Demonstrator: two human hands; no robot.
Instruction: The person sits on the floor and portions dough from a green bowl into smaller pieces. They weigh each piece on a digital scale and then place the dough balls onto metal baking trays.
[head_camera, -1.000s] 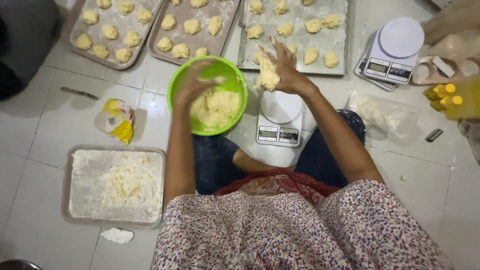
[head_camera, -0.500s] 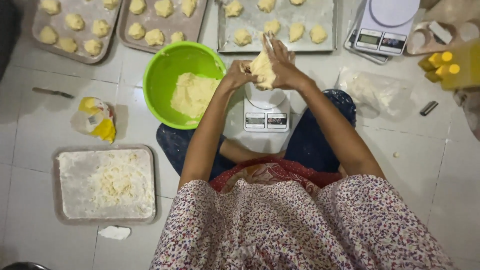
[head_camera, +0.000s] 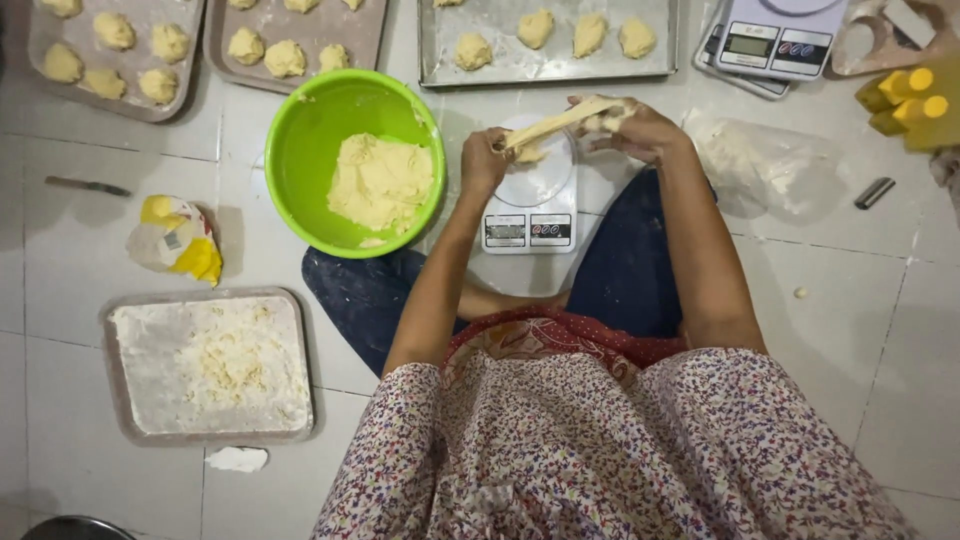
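Between my two hands a strip of pale yellow dough (head_camera: 555, 122) is stretched above a small white kitchen scale (head_camera: 530, 200). My left hand (head_camera: 483, 160) pinches its lower left end. Its upper right end is gripped by my right hand (head_camera: 630, 125), which is dusted with flour. A bright green bowl (head_camera: 300, 170) with a mound of the same dough (head_camera: 380, 180) stands just left of my left hand.
Three metal trays of dough balls (head_camera: 560, 65) (head_camera: 300, 40) (head_camera: 110, 60) line the far side of the tiled floor. A floured tray (head_camera: 205, 365) lies near left. A yellow packet (head_camera: 175, 240), a knife (head_camera: 85, 186), a second scale (head_camera: 770, 45), a plastic bag (head_camera: 750, 150) and yellow bottles (head_camera: 905, 100) lie around.
My left hand left the green bowl and joined the right hand on the dough lump. The hands have since drawn apart, pulling the lump into a long strip over the scale.
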